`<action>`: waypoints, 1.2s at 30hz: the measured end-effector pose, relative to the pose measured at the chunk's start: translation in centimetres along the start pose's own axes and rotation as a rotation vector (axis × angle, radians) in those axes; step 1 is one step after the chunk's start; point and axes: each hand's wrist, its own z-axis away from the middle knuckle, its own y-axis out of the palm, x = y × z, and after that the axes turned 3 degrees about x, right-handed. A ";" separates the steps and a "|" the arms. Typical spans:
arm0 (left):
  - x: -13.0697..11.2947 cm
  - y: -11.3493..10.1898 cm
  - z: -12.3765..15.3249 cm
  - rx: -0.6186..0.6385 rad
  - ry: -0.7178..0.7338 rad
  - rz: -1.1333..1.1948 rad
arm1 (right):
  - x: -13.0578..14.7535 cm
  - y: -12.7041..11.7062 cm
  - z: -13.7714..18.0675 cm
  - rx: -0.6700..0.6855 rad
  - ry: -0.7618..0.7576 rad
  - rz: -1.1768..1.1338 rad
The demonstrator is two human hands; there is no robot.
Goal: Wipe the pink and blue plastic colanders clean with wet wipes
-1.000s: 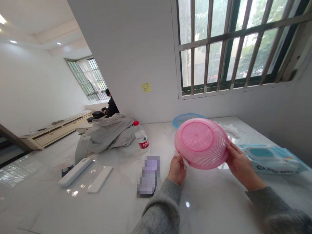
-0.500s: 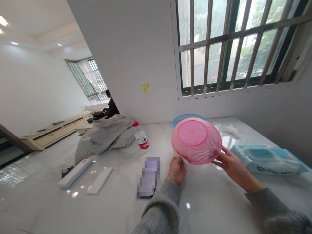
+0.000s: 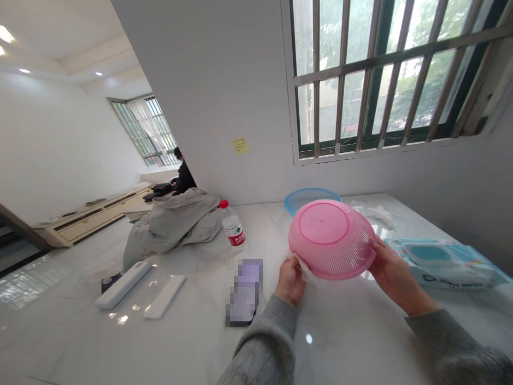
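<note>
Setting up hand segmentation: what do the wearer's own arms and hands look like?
Both arms wear long grey sleeves in plain, soft-looking fabric: left sleeve with a thick fold along the forearm, right sleeve somewhat blurred lower down. Both end around the wrist. Left hand and right hand are bare, no gloves. No cables, watch or printed markings show.

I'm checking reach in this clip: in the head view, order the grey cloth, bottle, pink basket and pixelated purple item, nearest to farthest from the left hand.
From the left hand:
1. Pink basket: at its fingertips, forward and right.
2. Pixelated purple item: just left.
3. Bottle: farther back, left.
4. Grey cloth: left, beyond the bottle.
</note>
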 end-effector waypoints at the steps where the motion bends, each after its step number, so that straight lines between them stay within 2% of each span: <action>1: 0.0 0.0 0.0 0.002 0.007 0.002 | -0.1 0.1 0.0 0.009 0.013 -0.001; 6: -0.1 0.3 0.3 0.007 0.034 0.024 | -0.4 0.4 0.4 0.008 0.116 0.020; 12: -0.5 0.8 0.6 0.031 0.040 0.057 | -0.7 0.3 0.4 0.117 0.144 0.110; 20: -0.1 0.7 0.6 0.044 -0.027 0.031 | -1.1 -0.2 -0.1 0.034 0.084 0.135; 26: -0.2 0.5 0.5 0.013 -0.092 0.018 | -0.6 0.0 0.2 0.032 0.034 0.073; 31: -0.2 0.3 0.4 0.010 -0.066 0.005 | -0.7 -0.3 0.0 0.014 0.024 0.072; 36: -0.1 0.1 0.3 0.012 -0.002 -0.003 | -1.3 -0.6 -0.5 -0.084 0.064 0.171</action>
